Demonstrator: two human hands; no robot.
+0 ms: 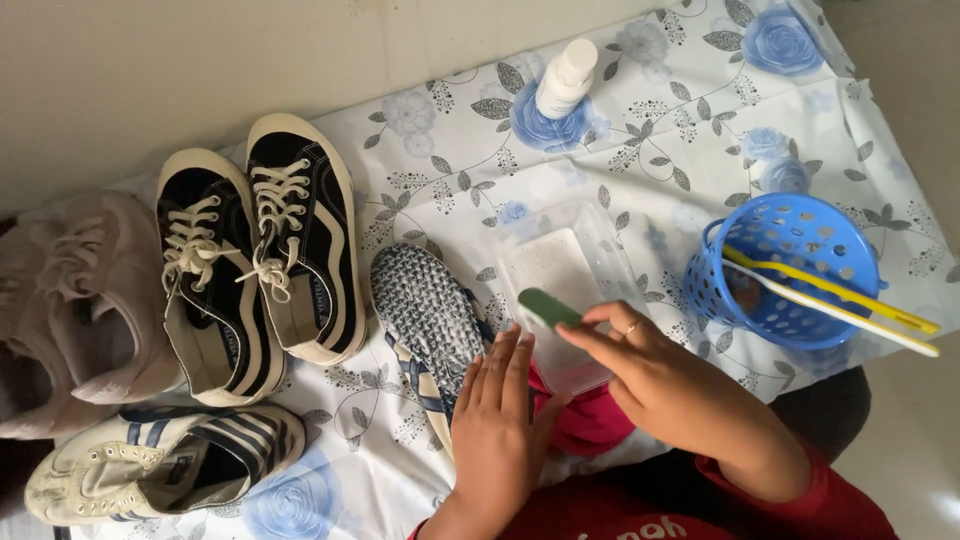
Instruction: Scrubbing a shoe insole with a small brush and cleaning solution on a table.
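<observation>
Right hand [668, 385] pinching green brush [548, 307] over clear tub [562, 290]; left hand [497, 420] flat, fingers spread, on woven shoe [428, 310] just left, long axis pointing away.

A pair of black lace-up sneakers [255, 255] sits beside pale pink shoes [75, 310] and a striped white sneaker [160, 465] on the blue-flowered cloth [680, 140], with a white bottle [565, 77] and a blue perforated basket [785, 270] holding yellow and white brushes [840, 300].

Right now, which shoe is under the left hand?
The grey knitted shoe; the left hand rests on it, while the other shoes lie apart to its left.
</observation>
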